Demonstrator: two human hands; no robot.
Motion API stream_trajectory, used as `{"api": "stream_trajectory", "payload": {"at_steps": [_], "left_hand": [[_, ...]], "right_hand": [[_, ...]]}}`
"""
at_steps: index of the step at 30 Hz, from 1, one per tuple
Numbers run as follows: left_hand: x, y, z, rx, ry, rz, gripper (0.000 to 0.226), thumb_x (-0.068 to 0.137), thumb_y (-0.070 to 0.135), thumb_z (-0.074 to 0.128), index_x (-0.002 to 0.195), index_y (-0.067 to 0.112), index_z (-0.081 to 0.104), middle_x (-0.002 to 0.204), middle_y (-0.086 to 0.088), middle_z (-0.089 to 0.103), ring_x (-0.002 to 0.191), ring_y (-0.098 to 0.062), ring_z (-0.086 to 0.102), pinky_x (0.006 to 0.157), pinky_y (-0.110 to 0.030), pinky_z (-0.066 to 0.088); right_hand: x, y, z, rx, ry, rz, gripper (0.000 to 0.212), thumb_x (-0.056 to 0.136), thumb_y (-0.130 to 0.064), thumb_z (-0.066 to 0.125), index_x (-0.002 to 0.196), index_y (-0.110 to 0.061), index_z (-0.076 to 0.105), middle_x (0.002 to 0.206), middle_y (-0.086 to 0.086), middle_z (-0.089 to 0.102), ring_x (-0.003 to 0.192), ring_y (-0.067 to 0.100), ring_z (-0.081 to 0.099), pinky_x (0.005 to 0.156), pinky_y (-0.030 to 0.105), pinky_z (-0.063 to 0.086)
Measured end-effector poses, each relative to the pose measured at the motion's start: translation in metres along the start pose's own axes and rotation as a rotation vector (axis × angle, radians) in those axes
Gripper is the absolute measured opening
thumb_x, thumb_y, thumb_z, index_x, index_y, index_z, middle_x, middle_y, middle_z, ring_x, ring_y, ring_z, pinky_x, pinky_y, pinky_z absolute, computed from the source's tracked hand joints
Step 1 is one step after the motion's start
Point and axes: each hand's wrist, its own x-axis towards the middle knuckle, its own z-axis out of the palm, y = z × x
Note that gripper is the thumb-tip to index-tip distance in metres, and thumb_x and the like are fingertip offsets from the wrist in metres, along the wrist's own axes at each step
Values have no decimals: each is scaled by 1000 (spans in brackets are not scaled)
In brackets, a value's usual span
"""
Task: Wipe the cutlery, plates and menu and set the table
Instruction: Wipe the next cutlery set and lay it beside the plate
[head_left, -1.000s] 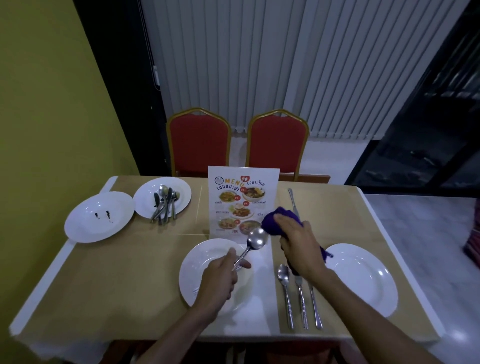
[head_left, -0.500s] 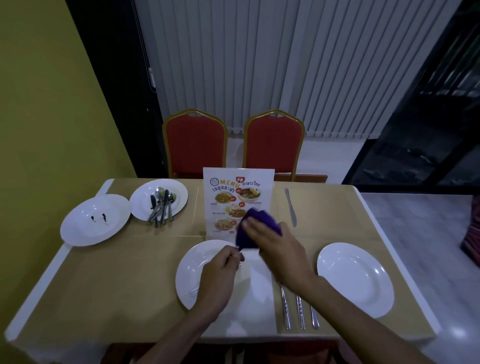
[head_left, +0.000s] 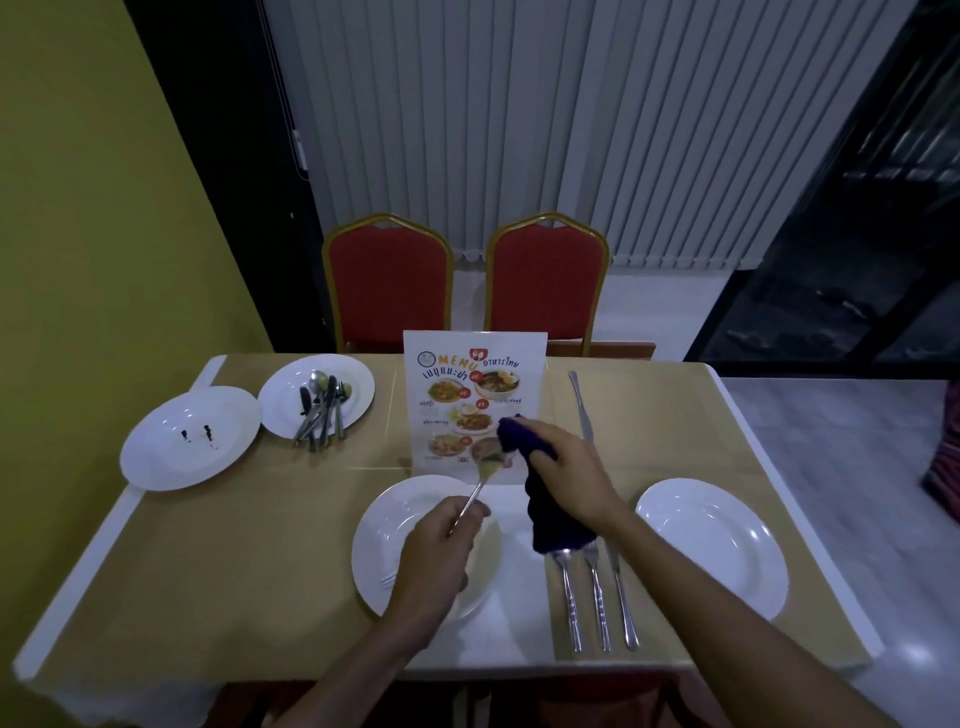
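Observation:
My left hand (head_left: 439, 553) grips the handle of a spoon (head_left: 485, 470), whose bowl is raised above a white plate (head_left: 387, 530) in front of me. My right hand (head_left: 571, 475) clutches a purple cloth (head_left: 545, 512) just right of the spoon's bowl; the cloth hangs down below the hand. A standing menu (head_left: 472, 379) is right behind the spoon. Three pieces of cutlery (head_left: 597, 603) lie side by side right of the plate. Another white plate (head_left: 727, 545) sits at the near right. A knife (head_left: 582, 405) lies right of the menu.
At the far left, a white plate (head_left: 358, 387) holds several pieces of cutlery (head_left: 322, 410), and beside it is a plate with two dark spots (head_left: 171, 457). Two red chairs (head_left: 545, 280) stand behind the table (head_left: 234, 545). A yellow wall runs along the left.
My right hand with the cloth has come off the spoon's bowl, which was wrapped half a second ago and now shows again. The cloth now hangs down lower.

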Motion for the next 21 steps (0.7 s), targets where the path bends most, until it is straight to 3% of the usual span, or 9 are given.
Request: {"api": "stream_trajectory", "payload": {"at_steps": [3, 5, 7, 9, 11, 13, 16, 18, 21], "left_hand": [[6, 3, -3, -225, -95, -87, 29, 100, 24, 45, 91, 10, 69, 53, 9, 28, 43, -7, 23, 39, -18, 22], [7, 5, -3, -228, -145, -108, 38, 102, 30, 45, 86, 9, 72, 52, 5, 38, 44, -8, 30, 41, -20, 27], [10, 11, -1, -199, -180, -175, 50, 100, 42, 46, 75, 11, 75, 55, 0, 55, 46, -10, 44, 45, -21, 38], [15, 19, 1, -205, -220, -246, 56, 95, 55, 50, 67, 13, 74, 62, -4, 65, 49, -10, 56, 48, -20, 45], [19, 26, 0, -253, -299, -303, 49, 93, 54, 53, 77, 12, 73, 71, -5, 71, 57, -11, 66, 53, -19, 50], [22, 27, -2, -283, -351, -307, 35, 96, 39, 57, 98, 7, 71, 85, -3, 76, 77, -14, 74, 68, -23, 57], [30, 27, -4, -262, -171, -192, 22, 92, 22, 66, 114, 19, 69, 106, 1, 74, 99, -17, 70, 79, -26, 55], [36, 32, -4, -288, 15, -96, 13, 89, 27, 70, 102, 29, 70, 107, 4, 71, 100, -14, 66, 76, -26, 52], [43, 41, 6, -212, 93, -63, 6, 85, 29, 73, 88, 24, 73, 96, 4, 71, 95, -13, 64, 71, -25, 48]], "right_hand": [[11, -6, -15, 441, -142, 285, 23, 91, -6, 51, 105, -15, 66, 85, 10, 68, 65, 16, 64, 61, 29, 50], [10, -12, -17, 616, -268, 404, 20, 85, -19, 62, 101, -8, 65, 85, 12, 65, 70, 21, 62, 64, 32, 49], [7, -15, -13, 666, -363, 435, 41, 79, -28, 70, 109, -2, 63, 92, 16, 64, 79, 28, 59, 69, 39, 48], [5, -19, -8, 689, -424, 395, 46, 82, -26, 73, 116, 2, 62, 98, 20, 67, 82, 29, 63, 69, 37, 53], [4, -20, -4, 684, -396, 369, 37, 86, -21, 72, 115, 1, 64, 104, 21, 70, 87, 30, 67, 75, 37, 57], [3, -19, -1, 576, -307, 337, 29, 86, -20, 73, 109, -2, 68, 102, 18, 73, 87, 29, 69, 79, 38, 56], [-1, -15, 0, 461, -193, 292, 24, 87, -25, 72, 97, -3, 68, 90, 17, 74, 78, 33, 70, 74, 42, 57], [-5, -15, 0, 405, -158, 272, 27, 88, -32, 72, 94, -5, 69, 85, 14, 75, 75, 35, 71, 75, 45, 58], [-6, -18, -1, 290, -118, 249, 37, 84, -45, 71, 91, -9, 69, 82, 9, 76, 73, 30, 73, 78, 47, 59]]}}
